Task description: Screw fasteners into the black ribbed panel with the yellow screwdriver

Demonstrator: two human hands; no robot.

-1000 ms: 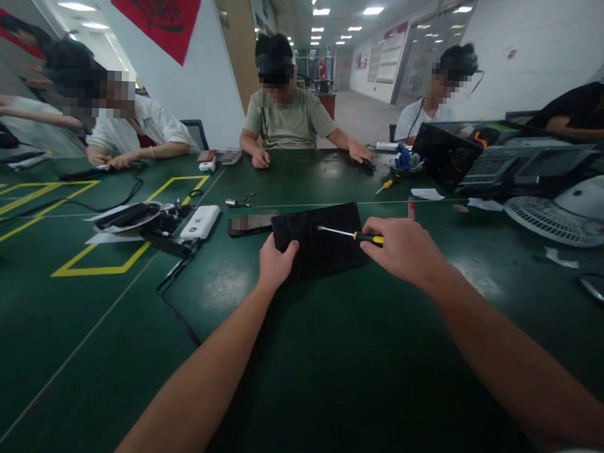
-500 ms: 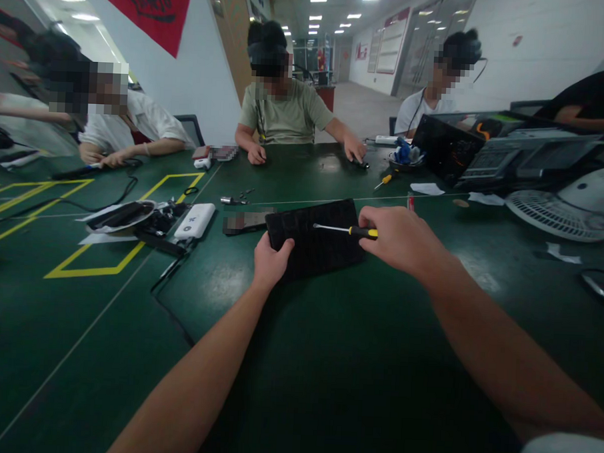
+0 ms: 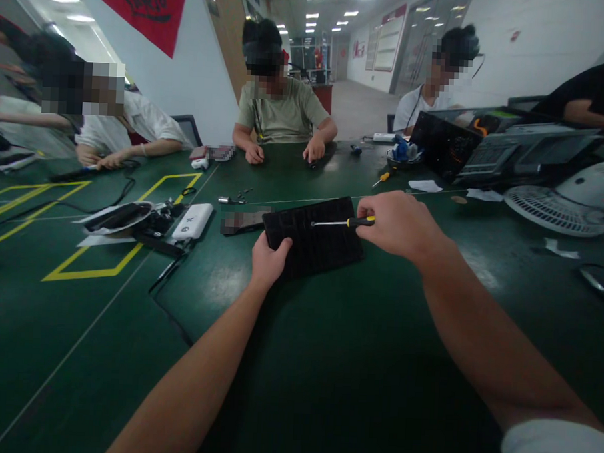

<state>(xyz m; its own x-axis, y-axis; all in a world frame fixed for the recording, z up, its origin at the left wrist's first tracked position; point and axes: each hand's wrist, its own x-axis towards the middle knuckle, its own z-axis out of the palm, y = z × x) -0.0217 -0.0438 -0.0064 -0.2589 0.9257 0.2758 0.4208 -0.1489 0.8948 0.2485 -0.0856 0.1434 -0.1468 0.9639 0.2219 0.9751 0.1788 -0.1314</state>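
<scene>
- We see the left hand (image 3: 269, 260) clasping the left end of a black, flat, rectangular panel (image 3: 326, 247), thumb pressed on its upper face, the other fingers hidden.
- The right hand (image 3: 401, 223) pinches the yellow-and-black handle of a slim, metal-shafted screwdriver (image 3: 355, 222), its shaft pointing left across the panel; we cannot tell whether the tip touches.
- We find the panel over the middle of a dark green tabletop (image 3: 336, 361), between both hands.
- Just beside it, at left, lies a dark, oblong, partly blurred object (image 3: 247, 221); farther left, a white, rounded rectangular box (image 3: 193, 222).
- On the far side, we see a seated person in an olive-green T-shirt (image 3: 289, 119), both hands at the tabletop.
- At far right, a white, slatted fan (image 3: 547, 214) sits near an opened grey-and-black metal case (image 3: 530, 160).
</scene>
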